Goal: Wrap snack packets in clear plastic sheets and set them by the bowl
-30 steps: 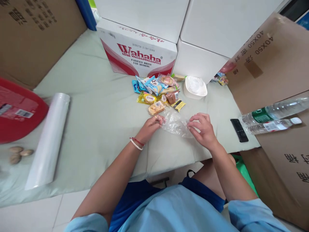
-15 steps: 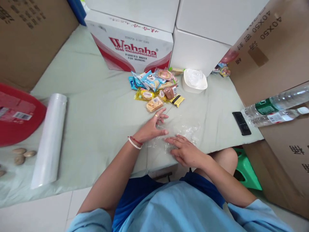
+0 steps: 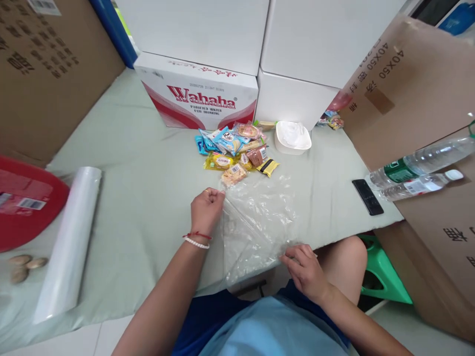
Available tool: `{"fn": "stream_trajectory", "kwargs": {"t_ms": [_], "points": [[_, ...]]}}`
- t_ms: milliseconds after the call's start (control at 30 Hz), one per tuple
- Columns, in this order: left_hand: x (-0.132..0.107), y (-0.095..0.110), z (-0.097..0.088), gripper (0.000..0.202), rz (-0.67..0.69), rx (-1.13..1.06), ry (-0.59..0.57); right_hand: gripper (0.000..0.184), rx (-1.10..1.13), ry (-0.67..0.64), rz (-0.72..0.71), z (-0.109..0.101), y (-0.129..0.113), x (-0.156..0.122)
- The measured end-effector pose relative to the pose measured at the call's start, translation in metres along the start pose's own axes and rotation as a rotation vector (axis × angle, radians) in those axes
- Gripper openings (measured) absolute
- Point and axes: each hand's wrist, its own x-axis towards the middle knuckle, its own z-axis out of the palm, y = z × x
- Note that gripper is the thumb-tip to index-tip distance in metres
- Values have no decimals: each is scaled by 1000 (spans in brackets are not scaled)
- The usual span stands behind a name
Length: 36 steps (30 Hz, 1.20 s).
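In the head view, the left hand [image 3: 207, 210] is pinching the far left corner of a clear plastic bag [image 3: 260, 217], its fingers closing on the film. The right hand [image 3: 304, 269] is gripping the bag's near right edge between curled fingers. The bag is lying spread on the cloth-covered bench [image 3: 148, 198], spanning between both sets of fingers. A wrapped cracker packet [image 3: 234, 176] is resting just beyond the left fingers.

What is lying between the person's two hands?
Crinkled clear plastic, spread over the pale green cloth, lies between the left hand and right hand in the head view.
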Motion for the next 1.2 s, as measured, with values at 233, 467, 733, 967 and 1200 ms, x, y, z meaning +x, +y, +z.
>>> {"fn": "stream_trajectory", "kwargs": {"t_ms": [233, 467, 733, 967, 1200], "points": [[-46, 19, -21, 31, 501, 309, 457, 35, 114, 178, 155, -33, -10, -1], [-98, 25, 18, 33, 850, 751, -109, 44, 40, 288, 138, -50, -15, 55], [-65, -25, 11, 60, 694, 1023, -271, 44, -92, -203, 389, -17, 61, 32], [-62, -23, 8, 63, 713, 1081, -312, 50, 49, -169, 147, 8, 42, 95], [-58, -32, -11, 66, 689, 1047, -221, 56, -5, -375, 167, 47, 51, 126]]}}
